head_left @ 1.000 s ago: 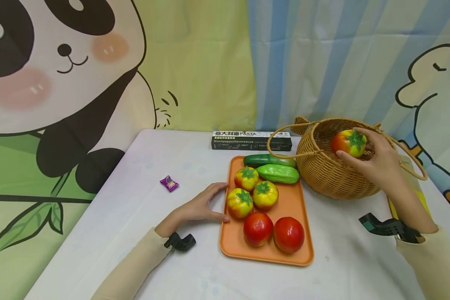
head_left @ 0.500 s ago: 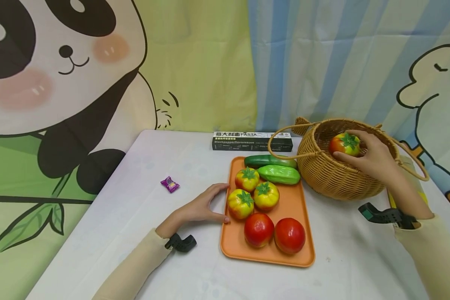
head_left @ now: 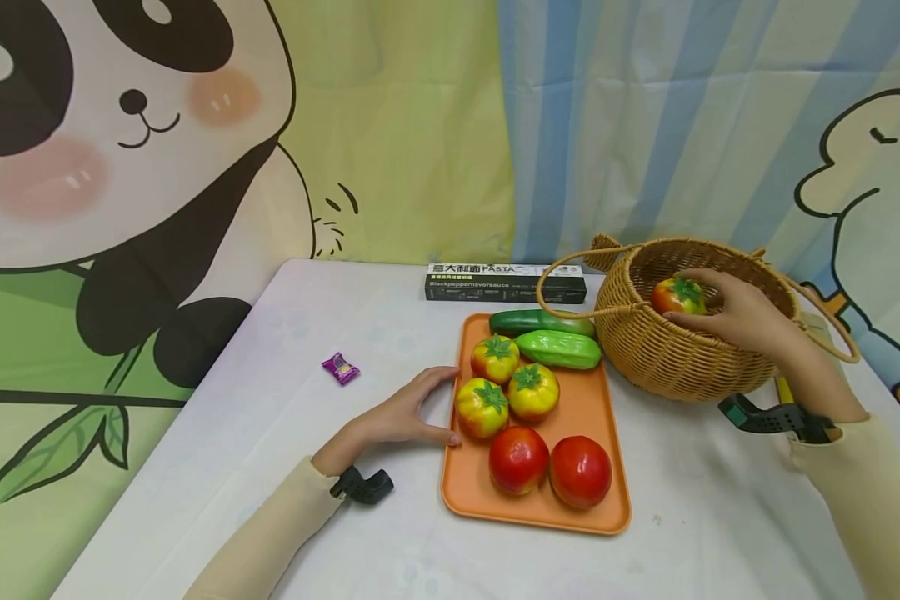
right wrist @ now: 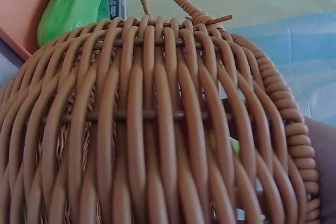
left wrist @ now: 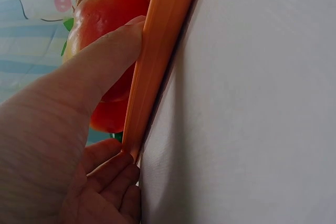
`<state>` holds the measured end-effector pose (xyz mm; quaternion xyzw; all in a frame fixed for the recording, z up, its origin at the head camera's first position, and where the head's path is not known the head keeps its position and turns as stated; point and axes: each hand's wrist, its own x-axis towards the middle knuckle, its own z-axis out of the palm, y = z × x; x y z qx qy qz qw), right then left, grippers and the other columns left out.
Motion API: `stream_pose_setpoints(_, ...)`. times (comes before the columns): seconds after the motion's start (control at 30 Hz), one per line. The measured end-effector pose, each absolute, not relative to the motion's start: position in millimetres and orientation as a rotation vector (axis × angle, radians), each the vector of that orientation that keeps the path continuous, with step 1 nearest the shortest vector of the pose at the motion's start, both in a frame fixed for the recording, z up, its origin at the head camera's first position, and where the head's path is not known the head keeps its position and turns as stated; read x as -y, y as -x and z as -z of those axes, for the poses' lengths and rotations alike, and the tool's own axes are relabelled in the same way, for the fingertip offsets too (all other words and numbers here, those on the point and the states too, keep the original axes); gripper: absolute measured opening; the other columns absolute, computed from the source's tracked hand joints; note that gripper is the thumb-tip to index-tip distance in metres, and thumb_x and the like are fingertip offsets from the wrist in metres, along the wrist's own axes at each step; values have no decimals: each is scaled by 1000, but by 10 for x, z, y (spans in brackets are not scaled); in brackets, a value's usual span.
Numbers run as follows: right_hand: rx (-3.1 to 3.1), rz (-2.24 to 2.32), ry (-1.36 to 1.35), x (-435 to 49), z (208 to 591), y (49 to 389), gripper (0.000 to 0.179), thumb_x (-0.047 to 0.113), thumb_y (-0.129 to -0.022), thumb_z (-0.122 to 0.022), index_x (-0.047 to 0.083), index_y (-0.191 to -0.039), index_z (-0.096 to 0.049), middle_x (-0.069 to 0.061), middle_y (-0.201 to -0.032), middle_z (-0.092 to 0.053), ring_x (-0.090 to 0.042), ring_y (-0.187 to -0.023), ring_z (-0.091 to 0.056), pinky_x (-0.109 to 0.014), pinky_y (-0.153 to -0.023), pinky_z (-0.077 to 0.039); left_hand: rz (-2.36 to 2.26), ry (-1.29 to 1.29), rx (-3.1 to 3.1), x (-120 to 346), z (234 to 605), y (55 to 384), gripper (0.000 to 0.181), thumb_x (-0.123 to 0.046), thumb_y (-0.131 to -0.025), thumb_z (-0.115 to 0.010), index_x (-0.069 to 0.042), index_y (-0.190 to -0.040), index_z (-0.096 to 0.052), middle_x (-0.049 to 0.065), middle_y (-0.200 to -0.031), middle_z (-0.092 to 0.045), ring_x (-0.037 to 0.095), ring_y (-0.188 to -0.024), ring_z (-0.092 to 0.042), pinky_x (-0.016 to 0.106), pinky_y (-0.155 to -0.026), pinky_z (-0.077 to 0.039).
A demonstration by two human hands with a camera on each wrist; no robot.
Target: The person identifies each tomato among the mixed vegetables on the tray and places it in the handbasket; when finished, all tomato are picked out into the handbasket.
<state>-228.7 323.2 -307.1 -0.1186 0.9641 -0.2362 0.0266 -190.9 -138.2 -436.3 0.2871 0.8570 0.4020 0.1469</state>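
In the head view my right hand (head_left: 746, 312) reaches over the near rim of a wicker basket (head_left: 675, 362). It grips a red-and-yellow tomato (head_left: 677, 297) with a green leafy top, inside the basket's mouth. In the right wrist view the basket's woven wall (right wrist: 157, 129) hides most of that hand and the tomato. My left hand (head_left: 401, 412) rests at the left rim of an orange tray (head_left: 532, 517), thumb and fingers spread apart along it. In the left wrist view the thumb lies on the tray's rim (left wrist: 157, 51), with the other fingers at its outer side.
On the tray lie several yellow-red tomatoes (head_left: 534, 393), two red round fruits (head_left: 580, 472), and a light green cucumber (head_left: 562, 348) beside a darker one (head_left: 532, 321). A pasta box (head_left: 502, 287) stands behind, partly crossed by the basket's handle (head_left: 570, 315). A purple wrapped candy (head_left: 341, 368) lies left.
My right hand has moved left and lower into the basket with the tomato. The left hand has stayed at the tray's rim.
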Motion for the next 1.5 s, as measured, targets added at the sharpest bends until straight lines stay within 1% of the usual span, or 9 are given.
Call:
stream_pose_setpoints(0.2, -2924, 741, 415, -3246, 3093, 2310, 54, 34, -97, -60, -2, -136, -50, -35, -130, -52, -52, -109, -56, -59, -81, -52, -1143, -808, -2474, 1375, 4354, 1905, 98, -36, -74, -86, -11, -151, -31, 6, -156, -30, 24, -145, -26, 45, -119, -22)
stream_pose_setpoints(0.3, -2922, 726, 404, -3259, 3102, 2320, 53, 35, -97, -60, -2, -135, -50, -36, -126, -54, -51, -105, -59, -57, -79, -53, -1144, -804, -2473, 1373, 4348, 1904, 98, -36, -73, -86, -11, -151, -31, 6, -155, -30, 24, -145, -26, 45, -119, -22)
stream_pose_setpoints(0.63, -2909, 739, 425, -3266, 3131, 2317, 53, 34, -98, -58, -2, -136, -50, -36, -127, -54, -54, -112, -53, -63, -86, -47, -1162, -811, -2468, 1380, 4361, 1906, 96, -33, -74, -86, -10, -150, -32, 8, -155, -32, 26, -145, -27, 47, -119, -23)
stream_pose_setpoints(0.77, -2927, 771, 420, -3255, 3126, 2288, 51, 35, -98, -59, -1, -134, -52, -33, -125, -57, -52, -114, -53, -63, -87, -46, -1157, -807, -2465, 1379, 4363, 1902, 97, -34, -74, -86, -10, -151, -32, 8, -155, -31, 26, -145, -26, 46, -119, -22)
stream_pose_setpoints(1.0, -3012, 841, 461, -3224, 3140, 2227, 42, 29, -100, -57, 0, -129, -57, -31, -123, -58, -50, -109, -56, -62, -82, -49, -1149, -804, -2475, 1383, 4365, 1906, 97, -34, -73, -86, -10, -151, -32, 8, -155, -31, 26, -145, -26, 46, -119, -22)
stream_pose_setpoints(1.23, -3114, 905, 513, -3214, 3170, 2175, 33, 21, -99, -58, -1, -124, -61, -26, -118, -61, -46, -99, -61, -51, -74, -55, -1151, -809, -2476, 1378, 4364, 1900, 97, -35, -74, -86, -11, -151, -32, 7, -155, -31, 25, -145, -26, 45, -119, -22)
stream_pose_setpoints(1.33, -3143, 912, 512, -3201, 3169, 2157, 32, 21, -99, -59, 0, -122, -63, -25, -116, -62, -42, -95, -63, -36, -70, -56, -1155, -807, -2476, 1379, 4367, 1901, 97, -36, -74, -86, -12, -151, -32, 7, -155, -32, 24, -145, -27, 45, -119, -22)
stream_pose_setpoints(1.4, -3165, 902, 502, -3190, 3170, 2142, 31, 21, -99, -59, 0, -121, -64, -24, -116, -63, -40, -92, -64, -23, -65, -52, -1156, -808, -2477, 1380, 4366, 1899, 97, -36, -74, -86, -12, -151, -32, 6, -155, -32, 24, -144, -27, 45, -119, -23)
stream_pose_setpoints(1.5, -3186, 894, 516, -3174, 3176, 2112, 30, 21, -99, -58, 0, -120, -64, -23, -116, -62, -40, -91, -64, -13, -63, -45, -1160, -806, -2474, 1378, 4365, 1892, 97, -35, -74, -86, -12, -151, -32, 7, -155, -32, 24, -144, -27, 45, -119, -22)
